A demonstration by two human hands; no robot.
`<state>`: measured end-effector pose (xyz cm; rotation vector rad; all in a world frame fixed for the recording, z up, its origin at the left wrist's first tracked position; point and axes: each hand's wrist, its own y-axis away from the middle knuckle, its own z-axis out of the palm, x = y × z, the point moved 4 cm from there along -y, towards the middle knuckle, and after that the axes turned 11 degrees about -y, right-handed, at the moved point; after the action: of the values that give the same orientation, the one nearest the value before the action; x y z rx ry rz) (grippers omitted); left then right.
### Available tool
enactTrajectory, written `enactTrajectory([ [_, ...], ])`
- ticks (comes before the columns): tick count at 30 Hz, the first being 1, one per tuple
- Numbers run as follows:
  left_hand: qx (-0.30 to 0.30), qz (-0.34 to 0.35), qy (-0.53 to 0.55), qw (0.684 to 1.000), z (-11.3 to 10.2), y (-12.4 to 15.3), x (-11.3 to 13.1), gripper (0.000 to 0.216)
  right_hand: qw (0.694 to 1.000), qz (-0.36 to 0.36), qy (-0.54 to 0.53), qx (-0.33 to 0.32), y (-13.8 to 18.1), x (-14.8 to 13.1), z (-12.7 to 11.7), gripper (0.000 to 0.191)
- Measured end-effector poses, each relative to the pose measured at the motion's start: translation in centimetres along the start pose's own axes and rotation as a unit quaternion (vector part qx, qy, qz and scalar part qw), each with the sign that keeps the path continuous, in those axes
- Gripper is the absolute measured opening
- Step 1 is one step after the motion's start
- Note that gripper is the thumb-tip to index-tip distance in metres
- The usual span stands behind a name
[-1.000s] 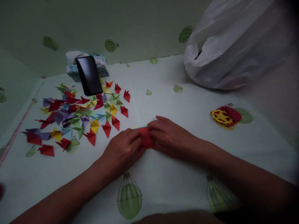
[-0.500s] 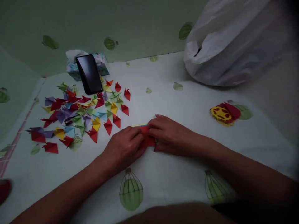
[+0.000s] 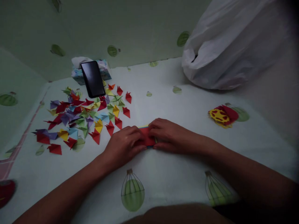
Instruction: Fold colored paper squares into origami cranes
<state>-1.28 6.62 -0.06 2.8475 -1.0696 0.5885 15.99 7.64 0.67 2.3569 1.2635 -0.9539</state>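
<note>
Between my hands lies a small stack of coloured paper [image 3: 148, 137], red on top, with thin yellow and blue edges showing. My left hand [image 3: 125, 141] grips its left side, fingers curled over the top and thumb along the near edge. On the right side my right hand [image 3: 169, 136] holds it the same way, fingertips on the red face and thumb at the near edge. Both hands cover much of the paper. To the left, many small folded paper pieces [image 3: 81, 119] in red, purple, green, yellow and blue are spread in a loose heap.
A dark phone [image 3: 92, 79] leans on a tissue box [image 3: 106, 70] behind the folded pieces. A large white plastic bag [image 3: 217, 59] stands at the back right. Red and yellow cut-out shapes [image 3: 220, 115] lie to the right. A red object [image 3: 6, 193] shows at the left edge.
The view has shifted slightly. My fingers and thumbs have moved in around the paper; a blue edge now shows at its near side, and the red layer lies more squarely on the stack.
</note>
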Motion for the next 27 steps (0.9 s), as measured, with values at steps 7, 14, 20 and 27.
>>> enactTrajectory([
  [7,0.005,-0.019,0.025,1.000,-0.2,-0.1,-0.1,0.011,0.997,0.000,-0.046,0.061,-0.1,0.6,0.4,0.011],
  [14,0.085,-0.039,0.096,0.991,-0.6,0.0,0.0,0.009,0.971,0.029,-0.140,0.194,0.2,0.9,0.2,0.012],
  [20,0.140,-0.159,0.210,0.955,-1.2,0.5,-0.1,0.017,0.888,0.131,-0.342,0.279,0.8,1.1,-0.2,0.015],
  [27,0.089,-0.274,0.469,0.835,0.5,0.6,-0.4,0.023,0.808,0.196,-0.511,0.217,0.5,1.3,1.4,0.026],
])
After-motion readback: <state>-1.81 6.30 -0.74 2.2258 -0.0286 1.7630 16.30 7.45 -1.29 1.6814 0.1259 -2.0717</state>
